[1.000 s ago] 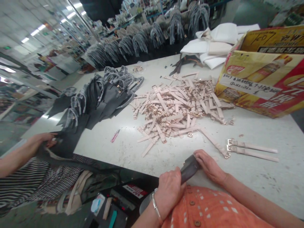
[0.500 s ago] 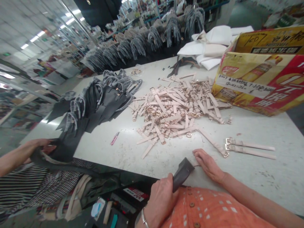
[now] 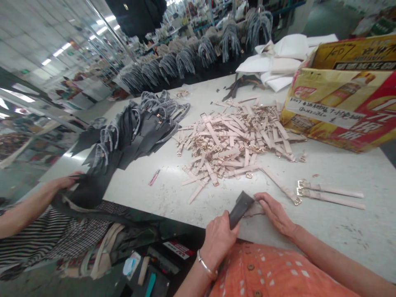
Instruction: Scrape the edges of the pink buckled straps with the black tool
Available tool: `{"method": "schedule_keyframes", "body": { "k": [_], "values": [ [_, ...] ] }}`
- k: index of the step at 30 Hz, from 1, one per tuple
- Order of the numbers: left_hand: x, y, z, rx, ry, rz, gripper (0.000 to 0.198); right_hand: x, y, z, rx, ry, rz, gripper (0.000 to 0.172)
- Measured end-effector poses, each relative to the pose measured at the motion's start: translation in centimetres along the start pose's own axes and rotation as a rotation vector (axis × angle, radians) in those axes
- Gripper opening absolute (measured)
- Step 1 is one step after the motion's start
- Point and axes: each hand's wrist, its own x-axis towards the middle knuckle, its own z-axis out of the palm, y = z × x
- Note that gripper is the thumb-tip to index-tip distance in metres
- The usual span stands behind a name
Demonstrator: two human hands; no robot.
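Dark grey tapered strip [image 3: 241, 209], its material hard to make out from here, sits gripped in a closed left hand [image 3: 218, 247] at the near edge of a scuffed white table [image 3: 349, 231]. Its long axis slants up and away from that fist, with the free tip pointing toward the far right of the table. The right hand [image 3: 275, 213] lies open and palm down, fingers spread, just beside the tip, with a thin pale scrap [image 3: 255, 210] between them; I cannot tell whether the fingers are pressing on it.

Beyond the hands spreads a loose heap of pale pink straps with gold buckles [image 3: 232, 142], and one stray pink strap [image 3: 280, 185] lies close to the right hand. A slipping grip could knock the strip's tip into that stray strap and shove it back toward the heap. Working this close to the edge, the scrap could also slide off the table if the right hand lifts or the strip drags across it. Off to the left, a co-worker's hand [image 3: 64, 181] in a striped sleeve holds a black handbag [image 3: 86, 192], well apart from all this.
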Motion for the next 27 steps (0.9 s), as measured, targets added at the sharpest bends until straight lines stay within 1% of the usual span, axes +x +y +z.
{"method": "schedule_keyframes", "body": {
  "k": [3,6,8,10,13,15,17,21,22,24,26,27],
  "values": [
    [-0.4,-0.9,0.0,0.002,0.020,-0.022,0.032,0.0,0.2,0.1,0.005,-0.002,0.033,0.029],
    [-1.2,-1.3,0.4,0.013,-0.018,0.028,0.032,0.0,0.1,0.0,0.004,0.003,0.051,0.031],
    [-1.7,-1.0,0.8,0.023,-0.035,0.055,0.031,0.0,-0.1,0.0,0.000,0.004,0.054,0.031],
    [-1.8,-0.3,1.1,0.039,-0.024,0.072,0.029,0.0,-0.3,-0.1,-0.006,0.006,0.050,0.032],
    [-1.3,0.8,1.3,0.038,0.003,0.083,0.028,0.0,-0.3,-0.2,-0.012,0.017,0.049,0.032],
    [-0.7,1.0,1.2,0.022,0.020,0.073,0.028,0.0,-0.1,-0.2,-0.011,0.018,0.051,0.032],
    [-0.2,0.7,1.1,0.002,0.042,0.037,0.030,0.0,0.2,-0.2,-0.003,0.015,0.048,0.031],
    [0.2,-1.0,0.7,-0.030,0.088,-0.046,0.031,-0.1,0.5,-0.2,0.010,-0.027,0.000,0.028],
    [0.1,-1.5,0.6,-0.033,0.089,-0.049,0.031,-0.2,0.5,-0.2,0.005,-0.046,-0.029,0.032],
    [-0.6,-2.2,0.6,-0.033,0.073,-0.042,0.031,-0.3,0.5,-0.3,-0.013,-0.071,-0.088,0.045],
    [-1.4,-2.4,0.9,-0.029,0.039,-0.021,0.030,-0.3,0.5,-0.2,-0.030,-0.072,-0.114,0.058],
    [-1.7,-2.3,1.2,-0.025,0.021,-0.009,0.031,-0.3,0.5,-0.2,-0.037,-0.069,-0.114,0.061]
  ]
}}
